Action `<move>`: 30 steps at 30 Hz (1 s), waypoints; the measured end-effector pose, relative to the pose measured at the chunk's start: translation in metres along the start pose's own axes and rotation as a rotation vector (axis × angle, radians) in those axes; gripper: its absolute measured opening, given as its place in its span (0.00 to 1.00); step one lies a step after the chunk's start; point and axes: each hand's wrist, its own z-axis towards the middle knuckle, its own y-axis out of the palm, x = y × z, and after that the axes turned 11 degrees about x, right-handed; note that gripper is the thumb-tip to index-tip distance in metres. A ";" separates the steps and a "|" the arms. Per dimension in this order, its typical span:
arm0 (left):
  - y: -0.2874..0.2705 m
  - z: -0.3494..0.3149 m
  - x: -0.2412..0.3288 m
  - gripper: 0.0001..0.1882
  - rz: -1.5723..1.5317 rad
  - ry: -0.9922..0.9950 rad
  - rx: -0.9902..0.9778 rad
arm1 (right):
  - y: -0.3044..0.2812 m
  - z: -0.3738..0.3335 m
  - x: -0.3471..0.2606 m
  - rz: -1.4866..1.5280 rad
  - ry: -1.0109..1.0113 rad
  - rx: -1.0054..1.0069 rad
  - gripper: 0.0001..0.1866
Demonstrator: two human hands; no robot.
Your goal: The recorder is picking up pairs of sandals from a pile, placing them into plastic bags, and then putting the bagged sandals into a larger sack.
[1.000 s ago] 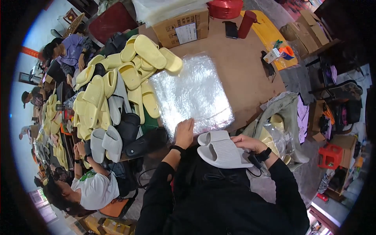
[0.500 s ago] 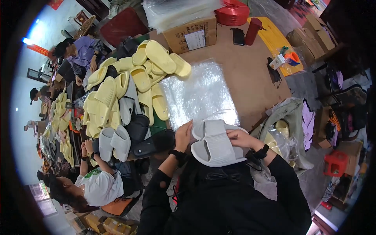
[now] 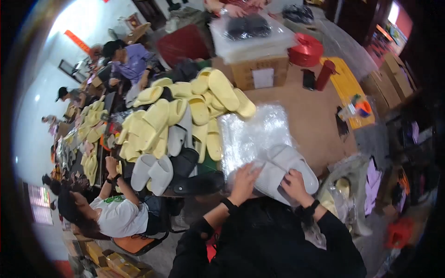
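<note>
A pair of light grey slippers (image 3: 296, 162) is tilted between my hands at the table's near edge, one slipper against the other. My left hand (image 3: 244, 184) closes on their left end, its fingers slightly blurred. On the near side, my right hand (image 3: 297, 186) grips the pair, with fingertips at a slipper's opening. Just beyond lies a stack of clear plastic bags (image 3: 252, 132), partly covered by the slippers. A black slipper (image 3: 197, 184) rests left of my left hand.
Yellow slippers (image 3: 157, 116) are heaped at the left, beside another grey pair (image 3: 153, 172). A cardboard box (image 3: 259, 73) bearing plastic sheets stands at the back near a red twine roll (image 3: 306, 48). A co-worker in white (image 3: 121, 217) sits at the left; another person's hands (image 3: 236, 10) touch a wrapped dark package.
The view has shifted, moving the table contents right and down in the picture. The grey slippers have turned, with their right end now raised farther from me; both hands remain on them.
</note>
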 end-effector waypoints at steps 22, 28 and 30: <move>-0.031 -0.001 0.095 0.13 -0.543 0.387 -0.368 | 0.091 0.073 0.030 0.554 0.240 0.338 0.15; -0.045 0.020 0.115 0.14 -0.899 0.227 -0.384 | 0.091 0.058 0.124 0.052 0.148 0.217 0.16; -0.031 0.024 0.117 0.15 -0.898 0.215 -0.535 | 0.067 0.011 0.152 -0.162 0.152 0.177 0.16</move>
